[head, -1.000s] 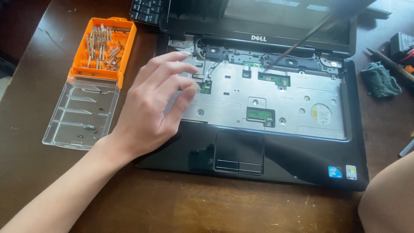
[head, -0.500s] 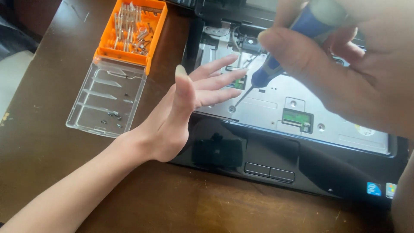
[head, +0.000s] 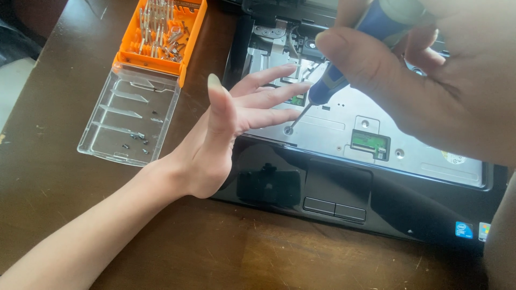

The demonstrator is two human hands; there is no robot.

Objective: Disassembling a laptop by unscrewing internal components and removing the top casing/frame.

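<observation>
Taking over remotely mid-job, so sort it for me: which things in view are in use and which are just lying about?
In use:
right hand
screwdriver, tip in a screw hole
laptop, its metal plate bared
left hand, open, resting on the laptop

Lying about:
orange bit case
clear lid holding small screws
wooden table

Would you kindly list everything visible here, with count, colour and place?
laptop: one, black, keyboard removed, silver inner plate exposed, centre-right on table
screwdriver: one, blue handle, tip on a screw in the plate
bit case: one, orange, top left
clear lid: one, transparent, holding small dark screws, below the case
table: one, dark brown wood
left hand: fingers spread, resting on the laptop
right hand: gripping the screwdriver
</observation>
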